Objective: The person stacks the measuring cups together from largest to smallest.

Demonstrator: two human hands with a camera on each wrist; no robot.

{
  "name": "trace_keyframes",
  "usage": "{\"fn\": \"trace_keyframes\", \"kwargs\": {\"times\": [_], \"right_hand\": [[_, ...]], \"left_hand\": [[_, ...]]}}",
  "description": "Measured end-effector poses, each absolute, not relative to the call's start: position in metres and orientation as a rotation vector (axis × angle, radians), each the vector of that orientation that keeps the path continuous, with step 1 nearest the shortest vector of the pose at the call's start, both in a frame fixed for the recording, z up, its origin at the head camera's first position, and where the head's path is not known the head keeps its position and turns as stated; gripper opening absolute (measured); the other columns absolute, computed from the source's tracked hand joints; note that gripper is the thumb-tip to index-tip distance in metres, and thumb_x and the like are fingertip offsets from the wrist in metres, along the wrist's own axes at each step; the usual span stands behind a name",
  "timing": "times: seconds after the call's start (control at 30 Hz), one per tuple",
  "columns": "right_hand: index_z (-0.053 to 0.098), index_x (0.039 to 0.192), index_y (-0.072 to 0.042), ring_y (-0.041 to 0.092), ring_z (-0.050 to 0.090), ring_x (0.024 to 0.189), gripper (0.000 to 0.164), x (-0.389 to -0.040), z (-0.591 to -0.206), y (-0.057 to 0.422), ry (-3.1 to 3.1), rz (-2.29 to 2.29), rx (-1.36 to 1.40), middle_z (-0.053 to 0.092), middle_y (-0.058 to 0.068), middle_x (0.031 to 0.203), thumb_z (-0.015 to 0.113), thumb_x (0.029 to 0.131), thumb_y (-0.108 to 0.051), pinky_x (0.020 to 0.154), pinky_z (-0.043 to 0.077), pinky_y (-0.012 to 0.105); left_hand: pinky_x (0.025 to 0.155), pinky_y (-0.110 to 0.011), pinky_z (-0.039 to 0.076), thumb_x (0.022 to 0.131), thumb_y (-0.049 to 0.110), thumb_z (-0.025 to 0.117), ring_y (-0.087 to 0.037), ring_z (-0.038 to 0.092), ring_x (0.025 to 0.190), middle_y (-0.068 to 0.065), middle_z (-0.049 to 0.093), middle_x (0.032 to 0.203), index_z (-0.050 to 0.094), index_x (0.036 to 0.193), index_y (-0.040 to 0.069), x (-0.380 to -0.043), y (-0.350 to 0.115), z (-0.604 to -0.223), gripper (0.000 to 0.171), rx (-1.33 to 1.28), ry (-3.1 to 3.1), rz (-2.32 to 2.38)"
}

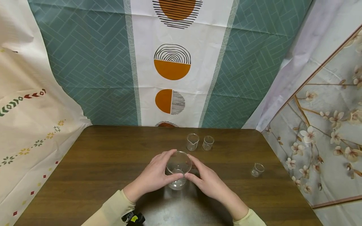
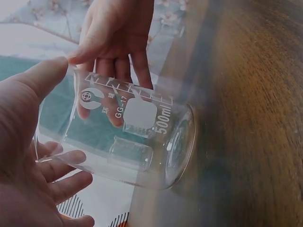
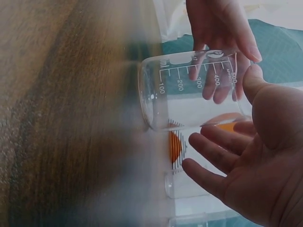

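A large clear glass beaker (image 1: 179,164), marked 500ml in the left wrist view, is upright at the front middle of the table. My left hand (image 1: 154,175) grips its upper part from the left, thumb at the near side of the rim and fingers round the far side. From the right, my right hand (image 1: 208,179) holds the same beaker (image 3: 189,101), its thumb tip close to the left thumb. White measuring lines run along the wall in the right wrist view. The beaker looks empty. Whether its base touches the table cannot be made out.
Two smaller glass beakers, one with a spout (image 1: 192,142) and a shorter one (image 1: 208,143), stand behind the large one. Another small beaker (image 1: 257,170) is at the right. The dark wooden table (image 1: 113,150) meets a patterned cloth (image 1: 104,78) at its back edge.
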State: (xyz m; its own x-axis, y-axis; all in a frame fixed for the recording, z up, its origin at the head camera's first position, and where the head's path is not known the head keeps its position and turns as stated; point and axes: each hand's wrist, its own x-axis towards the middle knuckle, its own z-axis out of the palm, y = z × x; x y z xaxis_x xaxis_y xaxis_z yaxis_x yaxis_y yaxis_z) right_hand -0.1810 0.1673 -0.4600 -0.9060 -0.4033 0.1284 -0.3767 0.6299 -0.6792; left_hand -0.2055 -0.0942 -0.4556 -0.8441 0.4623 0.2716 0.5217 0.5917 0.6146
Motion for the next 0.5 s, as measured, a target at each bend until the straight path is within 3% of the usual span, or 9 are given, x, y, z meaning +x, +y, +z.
{"fn": "trace_keyframes", "kwargs": {"times": [0.13, 0.5], "right_hand": [[0.037, 0.172, -0.02, 0.028, 0.064, 0.138, 0.077, -0.1816, -0.4604, 0.1681, 2.8, -1.153, -0.679, 0.066, 0.005, 0.151, 0.068, 0.109, -0.051, 0.112, 0.049, 0.062], [0.037, 0.172, -0.031, 0.023, 0.062, 0.14, 0.072, -0.1831, -0.4641, 0.1747, 2.779, -1.163, -0.779, 0.064, -0.001, 0.154, 0.068, 0.11, -0.046, 0.113, 0.048, 0.062]], "left_hand": [[0.12, -0.062, 0.039, 0.092, 0.057, 0.088, -0.033, 0.056, 0.141, -0.006, 0.062, 0.151, 0.05, 0.16, 0.012, -0.2054, -0.094, -0.4565, 0.09, -0.825, -2.734, -1.123], [0.118, -0.063, 0.041, 0.09, 0.052, 0.091, -0.033, 0.057, 0.14, -0.002, 0.064, 0.148, 0.053, 0.155, 0.013, -0.2053, -0.0932, -0.4577, 0.085, -0.821, -2.706, -1.159]]}}
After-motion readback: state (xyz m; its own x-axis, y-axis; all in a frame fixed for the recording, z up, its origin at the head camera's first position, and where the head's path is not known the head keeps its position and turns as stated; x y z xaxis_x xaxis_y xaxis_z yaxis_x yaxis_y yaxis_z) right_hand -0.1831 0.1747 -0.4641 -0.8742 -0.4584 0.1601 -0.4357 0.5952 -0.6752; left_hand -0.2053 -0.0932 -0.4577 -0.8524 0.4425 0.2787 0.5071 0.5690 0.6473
